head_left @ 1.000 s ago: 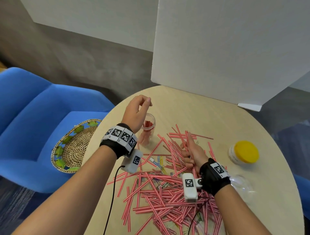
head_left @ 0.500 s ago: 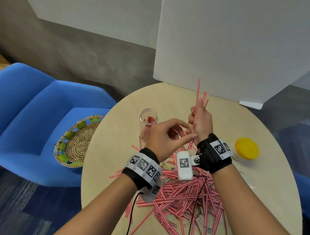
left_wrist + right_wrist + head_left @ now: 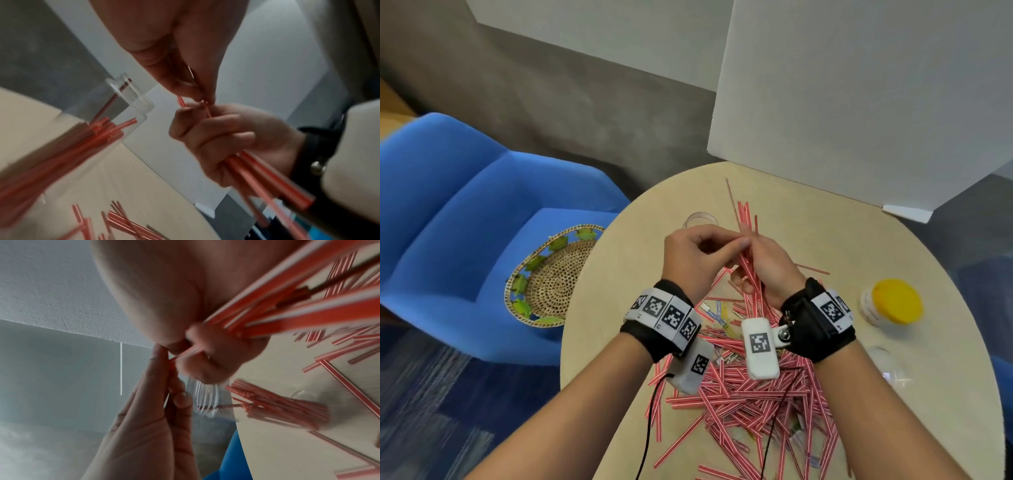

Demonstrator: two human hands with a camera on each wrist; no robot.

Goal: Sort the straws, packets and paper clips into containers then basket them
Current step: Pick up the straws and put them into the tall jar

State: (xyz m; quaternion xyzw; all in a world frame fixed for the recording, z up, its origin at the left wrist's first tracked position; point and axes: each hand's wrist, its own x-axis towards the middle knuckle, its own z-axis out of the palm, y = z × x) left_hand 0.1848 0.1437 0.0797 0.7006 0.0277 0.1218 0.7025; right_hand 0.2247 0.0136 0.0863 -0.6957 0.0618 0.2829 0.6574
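My right hand (image 3: 770,263) grips a bundle of red-and-white straws (image 3: 744,216) upright above the round table (image 3: 842,246). My left hand (image 3: 741,244) pinches those straws just above the right fist; the left wrist view shows the pinch (image 3: 202,97) over the right hand (image 3: 222,133). A clear jar (image 3: 700,219) holding several straws stands just behind my left hand, and shows as the jar (image 3: 127,104) in that view too. A big pile of straws (image 3: 750,394) lies under my wrists, with coloured paper clips (image 3: 719,313) mixed in.
A yellow-lidded jar (image 3: 893,301) stands at the right, with a clear container (image 3: 887,363) in front of it. A woven basket (image 3: 551,274) sits on the blue chair (image 3: 465,222) to the left. A white board (image 3: 859,102) stands at the table's far edge.
My right hand lifted a bundle of straws from the pile. My left hand came across from over the jar and now pinches the straws.
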